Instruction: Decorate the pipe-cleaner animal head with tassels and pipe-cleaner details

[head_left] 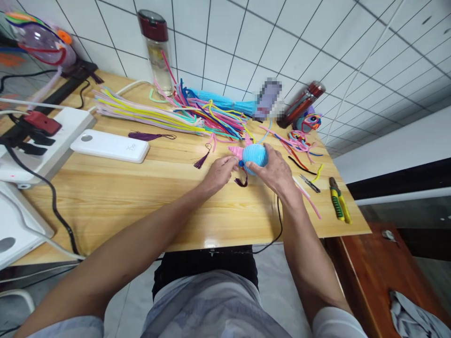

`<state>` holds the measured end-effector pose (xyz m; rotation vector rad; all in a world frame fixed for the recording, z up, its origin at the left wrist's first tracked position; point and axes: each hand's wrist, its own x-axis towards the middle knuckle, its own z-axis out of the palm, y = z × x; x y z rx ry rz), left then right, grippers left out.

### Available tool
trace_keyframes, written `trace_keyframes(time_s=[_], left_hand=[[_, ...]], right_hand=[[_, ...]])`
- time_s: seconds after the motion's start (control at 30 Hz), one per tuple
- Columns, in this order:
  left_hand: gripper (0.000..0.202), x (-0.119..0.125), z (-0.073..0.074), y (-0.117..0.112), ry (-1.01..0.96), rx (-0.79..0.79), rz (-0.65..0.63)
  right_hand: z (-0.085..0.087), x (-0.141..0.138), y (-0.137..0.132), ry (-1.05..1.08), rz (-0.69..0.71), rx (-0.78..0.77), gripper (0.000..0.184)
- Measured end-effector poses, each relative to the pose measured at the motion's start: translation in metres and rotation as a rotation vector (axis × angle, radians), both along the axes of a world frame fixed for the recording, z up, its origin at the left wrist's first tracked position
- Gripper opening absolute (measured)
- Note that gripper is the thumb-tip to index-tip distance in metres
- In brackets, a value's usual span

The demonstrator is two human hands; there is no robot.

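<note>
A light blue ball wound from pipe cleaners [255, 156], with pink pointed parts [236, 151] on its left side, is held over the table. My right hand [276, 169] is wrapped round the ball's right side, thumb in front. My left hand [221, 172] is closed at the ball's left edge, fingertips pinched near a small dark blue bead-like piece [241, 164]; what lies between them is too small to make out. A dark purple tassel [241, 181] shows just below the ball. Another purple tassel [202, 158] lies left of it, beyond my left hand.
Pipe cleaner bundles [148, 112] lie along the back by a glass bottle [158, 61] and a red thermos [303, 103]. At right are a craft knife [310, 183] and green-yellow pliers [338, 199]. A white power bank [110, 145] and power strip [66, 136] sit left.
</note>
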<state>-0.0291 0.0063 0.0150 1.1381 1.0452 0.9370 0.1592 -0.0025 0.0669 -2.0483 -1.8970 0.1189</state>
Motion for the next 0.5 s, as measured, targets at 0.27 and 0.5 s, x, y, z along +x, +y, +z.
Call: trace_keyframes(time_s=[0.27,0.5], left_hand=[[0.033,0.000,-0.002,-0.002,-0.124,0.023,0.094],[0.042,-0.001,-0.008,-0.002,-0.136,0.090,0.189]], right_hand=[[-0.004,0.010,-0.008,0.181,-0.027,0.133,0.080],[0.002,0.026,-0.006,0.651,0.045,0.539,0.074]])
